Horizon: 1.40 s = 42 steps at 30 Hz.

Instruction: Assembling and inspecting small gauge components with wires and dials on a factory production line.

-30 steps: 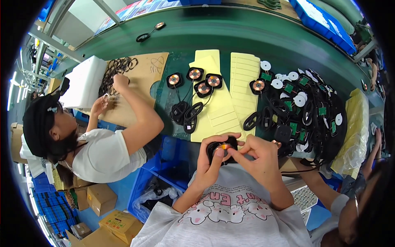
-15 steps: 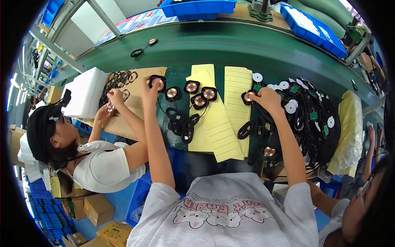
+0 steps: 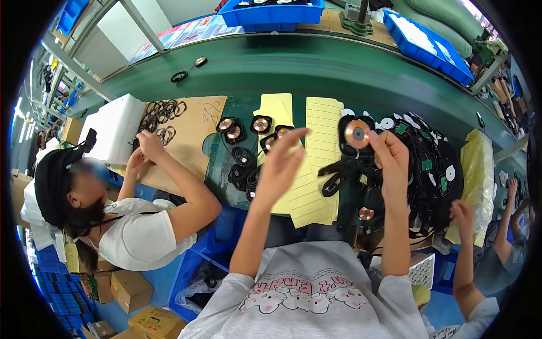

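Raised over the bench, my right hand (image 3: 393, 161) pinches a black wireless charger pad (image 3: 357, 134) by its edge, its round copper coil facing up. A black cable hangs from that pad beside a bundled cable (image 3: 333, 183). My left hand (image 3: 279, 169) hovers over the yellow lined sheets (image 3: 322, 135), fingers apart and nothing in them. Behind its fingers sit partly covered charger pads (image 3: 270, 142). Further left, more coil pads (image 3: 233, 133) lie on the bench, with coiled black cables (image 3: 241, 156) below them.
At right is a heap of black cables, white discs and green boards (image 3: 426, 164). A plastic-wrapped yellow stack (image 3: 477, 181) stands beyond it. At left, a co-worker (image 3: 135, 226) handles something over cardboard (image 3: 206, 121) with black bands. A green conveyor (image 3: 248, 62) runs behind.
My right hand has lifted the charger pad from the sheets toward me. My left hand has let go of a pad at the left and moved right, toward me, over the yellow sheets.
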Available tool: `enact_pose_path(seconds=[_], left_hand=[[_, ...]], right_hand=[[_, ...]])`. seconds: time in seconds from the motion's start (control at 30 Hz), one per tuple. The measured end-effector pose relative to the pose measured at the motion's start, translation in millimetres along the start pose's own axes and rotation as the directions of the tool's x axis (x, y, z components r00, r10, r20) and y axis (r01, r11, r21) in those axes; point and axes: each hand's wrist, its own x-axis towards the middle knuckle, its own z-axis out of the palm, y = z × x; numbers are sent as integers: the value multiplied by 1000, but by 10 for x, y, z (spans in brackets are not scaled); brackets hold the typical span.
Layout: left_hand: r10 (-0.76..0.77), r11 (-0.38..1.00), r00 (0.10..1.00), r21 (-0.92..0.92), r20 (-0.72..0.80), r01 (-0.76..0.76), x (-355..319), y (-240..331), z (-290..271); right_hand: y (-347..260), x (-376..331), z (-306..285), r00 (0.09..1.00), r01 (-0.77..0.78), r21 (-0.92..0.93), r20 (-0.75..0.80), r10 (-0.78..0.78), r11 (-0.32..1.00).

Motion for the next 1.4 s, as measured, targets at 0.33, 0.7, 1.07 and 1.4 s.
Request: enact_pose_path(seconds=[0.33, 0.7, 1.07, 1.4], left_hand=[[-300, 954, 887, -119, -350, 276, 30, -99, -709], [66, 98, 964, 963, -258, 251, -42, -694, -418], [225, -207, 971, 970, -82, 130, 129, -1342, -1160], [-48, 793, 967, 579, -250, 189, -380, -573, -166]], right_hand=[[463, -72, 709, 977, 25, -347, 207, 50, 938], [1185, -379, 526, 910, 414, -899, 414, -31, 141], [1425, -499, 494, 900, 426, -877, 436, -2, 223], [1087, 337, -194, 958, 239, -970, 243, -152, -45]])
